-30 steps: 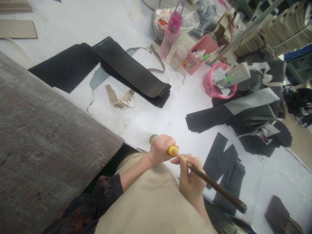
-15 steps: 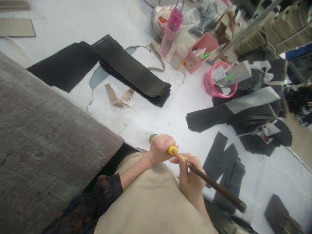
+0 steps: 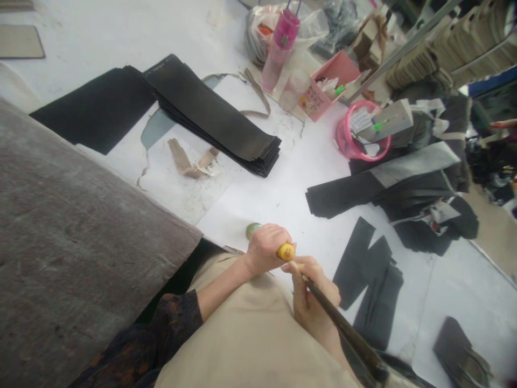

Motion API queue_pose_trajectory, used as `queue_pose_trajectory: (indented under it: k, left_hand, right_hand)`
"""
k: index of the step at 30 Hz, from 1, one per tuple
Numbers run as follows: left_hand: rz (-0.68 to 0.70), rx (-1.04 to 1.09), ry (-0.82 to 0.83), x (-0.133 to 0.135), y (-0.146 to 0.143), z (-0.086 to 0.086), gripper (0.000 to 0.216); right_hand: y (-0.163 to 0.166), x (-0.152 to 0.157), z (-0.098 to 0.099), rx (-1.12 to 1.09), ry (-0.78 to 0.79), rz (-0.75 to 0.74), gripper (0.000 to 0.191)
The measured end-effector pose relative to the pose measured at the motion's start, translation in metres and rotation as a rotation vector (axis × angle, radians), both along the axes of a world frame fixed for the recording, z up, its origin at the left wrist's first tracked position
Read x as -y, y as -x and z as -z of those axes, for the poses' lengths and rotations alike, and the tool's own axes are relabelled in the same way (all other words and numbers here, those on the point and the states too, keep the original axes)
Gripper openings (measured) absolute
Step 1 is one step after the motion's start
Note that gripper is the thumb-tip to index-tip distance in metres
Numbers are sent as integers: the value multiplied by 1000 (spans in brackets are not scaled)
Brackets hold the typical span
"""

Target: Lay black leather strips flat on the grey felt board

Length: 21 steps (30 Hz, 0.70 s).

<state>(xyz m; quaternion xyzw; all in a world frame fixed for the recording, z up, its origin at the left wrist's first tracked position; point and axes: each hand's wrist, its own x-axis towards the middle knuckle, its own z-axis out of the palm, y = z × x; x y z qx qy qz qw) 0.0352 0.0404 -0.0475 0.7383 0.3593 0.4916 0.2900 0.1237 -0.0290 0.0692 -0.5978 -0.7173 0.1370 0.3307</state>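
The left hand (image 3: 264, 249) is wrapped tight around a small yellow-capped tube with a green end (image 3: 286, 251), at the near edge of the white table (image 3: 283, 199). The right hand (image 3: 313, 302) pinches a long dark wooden stick (image 3: 343, 328), touching the yellow cap. Bare white table lies at 12 o'clock. At 1 o'clock, a pink round basket (image 3: 351, 148) holds paper tags. A pink square box (image 3: 323, 89) holds small bits.

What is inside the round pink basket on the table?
The pink basket holds white paper slips and a pale flat box with a green-capped pen resting across its rim. Whatever lies beneath these is covered.
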Motion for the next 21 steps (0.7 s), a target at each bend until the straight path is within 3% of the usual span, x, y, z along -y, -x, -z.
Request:
queue_pose_trajectory:
  k: [8, 15, 21]
  left_hand:
    - [11, 8, 16, -2, 0, -2, 17]
    - [25, 20, 18, -1, 1, 0, 17]
    - [27, 24, 24, 1, 0, -2, 15]
  right_hand:
    - [3, -4, 3, -16, 14, 14, 15]
    - [2, -8, 18, -51, -18, -13, 17]
    - [0, -4, 17, -95, 119, 17, 16]
